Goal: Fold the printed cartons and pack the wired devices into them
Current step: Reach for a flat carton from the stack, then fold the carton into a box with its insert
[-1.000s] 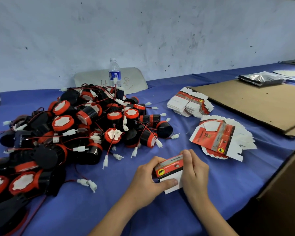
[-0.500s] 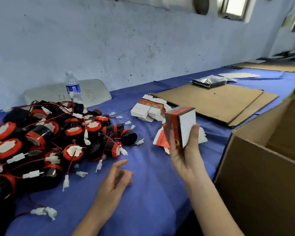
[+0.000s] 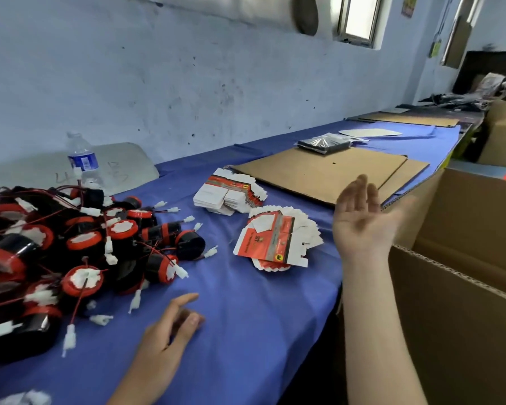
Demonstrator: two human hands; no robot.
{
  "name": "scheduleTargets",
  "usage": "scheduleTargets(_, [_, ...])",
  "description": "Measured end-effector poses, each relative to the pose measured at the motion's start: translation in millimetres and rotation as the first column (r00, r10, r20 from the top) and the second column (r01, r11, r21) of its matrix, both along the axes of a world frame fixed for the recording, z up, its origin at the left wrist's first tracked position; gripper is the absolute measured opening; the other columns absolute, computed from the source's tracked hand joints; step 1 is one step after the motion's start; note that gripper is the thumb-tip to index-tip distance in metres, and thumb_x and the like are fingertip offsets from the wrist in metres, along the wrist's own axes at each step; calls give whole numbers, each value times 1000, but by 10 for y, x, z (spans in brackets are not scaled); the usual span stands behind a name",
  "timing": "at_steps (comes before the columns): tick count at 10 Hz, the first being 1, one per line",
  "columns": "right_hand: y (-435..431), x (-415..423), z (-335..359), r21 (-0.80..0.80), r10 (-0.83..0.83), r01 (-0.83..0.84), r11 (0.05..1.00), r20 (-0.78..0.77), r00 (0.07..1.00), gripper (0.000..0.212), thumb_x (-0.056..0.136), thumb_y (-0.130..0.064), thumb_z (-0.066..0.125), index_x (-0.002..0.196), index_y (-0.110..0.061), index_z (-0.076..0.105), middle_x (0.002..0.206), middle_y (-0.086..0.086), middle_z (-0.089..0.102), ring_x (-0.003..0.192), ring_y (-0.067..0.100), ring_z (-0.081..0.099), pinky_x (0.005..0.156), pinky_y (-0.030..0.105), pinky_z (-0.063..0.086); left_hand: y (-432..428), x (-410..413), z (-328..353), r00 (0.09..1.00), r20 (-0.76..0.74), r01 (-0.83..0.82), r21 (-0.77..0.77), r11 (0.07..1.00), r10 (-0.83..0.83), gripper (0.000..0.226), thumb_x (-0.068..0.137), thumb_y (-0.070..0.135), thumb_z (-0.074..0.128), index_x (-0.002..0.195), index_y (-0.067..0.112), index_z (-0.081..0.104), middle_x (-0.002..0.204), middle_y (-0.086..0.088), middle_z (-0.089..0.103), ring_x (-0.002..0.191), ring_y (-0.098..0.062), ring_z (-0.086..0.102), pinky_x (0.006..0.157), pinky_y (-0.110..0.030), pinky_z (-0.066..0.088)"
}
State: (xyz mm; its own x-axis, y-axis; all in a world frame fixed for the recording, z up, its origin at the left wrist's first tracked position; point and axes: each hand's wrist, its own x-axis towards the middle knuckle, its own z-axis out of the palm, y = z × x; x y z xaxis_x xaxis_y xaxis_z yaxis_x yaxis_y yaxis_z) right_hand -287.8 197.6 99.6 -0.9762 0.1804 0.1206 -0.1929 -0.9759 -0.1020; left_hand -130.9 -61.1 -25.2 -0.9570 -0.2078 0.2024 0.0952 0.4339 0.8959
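A heap of black and red wired devices (image 3: 70, 252) with white plugs covers the left of the blue table. Two stacks of flat printed cartons lie in the middle: a fanned red one (image 3: 275, 241) and a whiter one (image 3: 228, 194) behind it. My right hand (image 3: 360, 220) is raised palm up with straight fingers beside the big cardboard box (image 3: 462, 287), holding nothing. My left hand (image 3: 170, 325) hovers low over the cloth near the heap, its fingers loosely bent and empty. No folded carton is in sight.
A water bottle (image 3: 82, 159) stands at the back left against the wall. Flat brown cardboard sheets (image 3: 327, 173) lie at the back right with a dark foil packet (image 3: 323, 143) on them. The table edge runs along the open box.
My right hand held the folded carton up half a second ago; now it is empty and open by the box. The view has swung right. My left hand stays low near the heap.
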Motion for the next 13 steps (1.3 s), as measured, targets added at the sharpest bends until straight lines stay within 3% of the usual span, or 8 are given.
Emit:
scheduleTargets(1, [-285, -142, -158, 914, -218, 156, 375, -77, 973, 23, 90, -29, 64, 108, -18, 54, 100, 6, 70, 97, 23, 66, 77, 30, 52, 0, -9, -4, 1000, 20, -4, -4, 1000, 4, 25, 93, 18, 54, 113, 33, 57, 93, 12, 71, 91, -3, 67, 87, -16, 46])
scheduleTargets(2, [-501, -318, -536, 626, 70, 64, -778, -16, 997, 89, 75, -43, 77, 148, -28, 28, 159, 3, 17, 148, 26, 2, 117, 45, 14, -3, -4, -7, 1000, 19, -2, -8, 1000, 2, 24, 93, 20, 53, 114, 31, 58, 92, 13, 71, 91, -1, 67, 86, -16, 47])
scheduleTargets(3, [-529, -374, -707, 287, 125, 72, -955, 172, 977, 106, 75, -41, 76, 153, -38, 4, 161, 7, -15, 146, 37, -12, 118, 52, 4, -6, 5, -9, 1000, 11, -4, -16, 1000, 4, 24, 94, 19, 53, 114, 31, 58, 92, 12, 71, 91, 0, 67, 84, -12, 47])
scheduleTargets(5, [-499, -431, -459, -34, 206, 215, -976, 163, 965, 94, 83, -17, 69, 152, -41, 11, 160, 4, 16, 132, 31, 41, 93, 35, 46, -11, 5, -14, 999, 34, -9, -50, 999, 11, 24, 96, 20, 54, 112, 37, 59, 92, 8, 71, 91, -1, 66, 85, -16, 47])
scheduleTargets(10, [-443, -372, 123, 3, 270, 377, -926, -694, 668, 29, 97, -30, 44, 113, -25, 68, 104, 0, 68, 105, 29, 53, 96, 41, 27, -39, -10, -61, 1000, 27, -7, -129, 992, 10, 21, 98, 24, 50, 107, 40, 59, 91, 19, 69, 90, -2, 65, 82, -17, 46])
scheduleTargets(11, [-387, -317, 171, 180, -25, 552, -814, -960, 277, 23, 91, -7, 53, 101, -14, 73, 89, 6, 71, 84, 31, 62, 81, 40, 40, -37, -25, -73, 999, 28, -13, -127, 992, 16, 23, 98, 26, 49, 108, 44, 58, 93, 20, 67, 91, -3, 64, 80, -17, 46])
scheduleTargets(12, [-473, -227, 175, 530, -265, 732, -429, -848, 459, 24, 89, -1, 53, 104, -10, 69, 88, 6, 68, 82, 15, 63, 71, 29, 43, -1, -29, -46, 998, -10, -70, -10, 998, 70, 33, 96, 33, 54, 126, 47, 48, 102, 22, 66, 96, -2, 64, 87, -20, 48])
scheduleTargets(13, [-797, 50, -49, 906, -37, 397, 146, -396, 917, 32, 89, 1, 51, 101, -25, 64, 85, 3, 66, 80, 12, 62, 71, 26, 49, 25, -37, 30, 983, -90, -135, 219, 966, 158, 63, 84, 53, 57, 139, 52, 26, 120, 24, 61, 109, -1, 61, 94, -26, 46])
